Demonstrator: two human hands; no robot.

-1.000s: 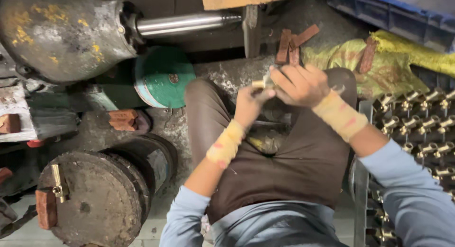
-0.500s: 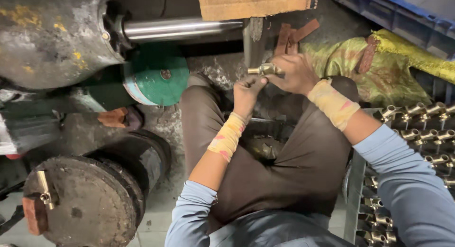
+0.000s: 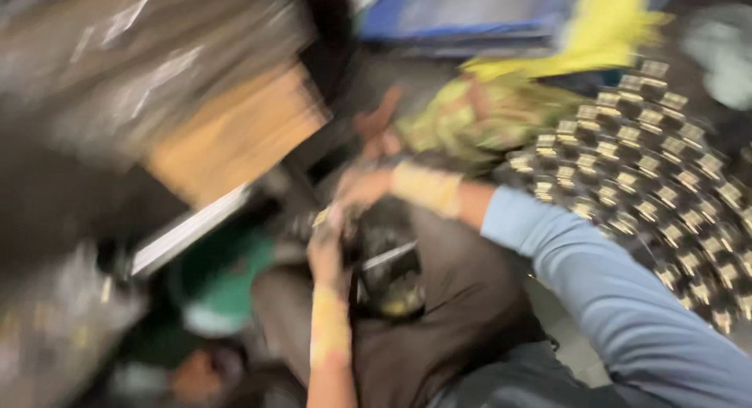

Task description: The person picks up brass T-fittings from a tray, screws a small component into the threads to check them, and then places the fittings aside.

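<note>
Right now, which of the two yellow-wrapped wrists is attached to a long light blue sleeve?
The right wrist, upper of the two; its blue sleeve runs to the lower right. The left wrist shows a bare forearm.

We find our left hand (image 3: 325, 251) and right hand (image 3: 360, 190) meeting over the lap, fingers (image 3: 329, 220) touching a small blurred part (image 3: 321, 217); right of the fingers lie rows of fittings (image 3: 650, 181); behind them a crumpled cloth (image 3: 478, 114); left, a board (image 3: 231, 134) above a rod (image 3: 188, 229).
</note>
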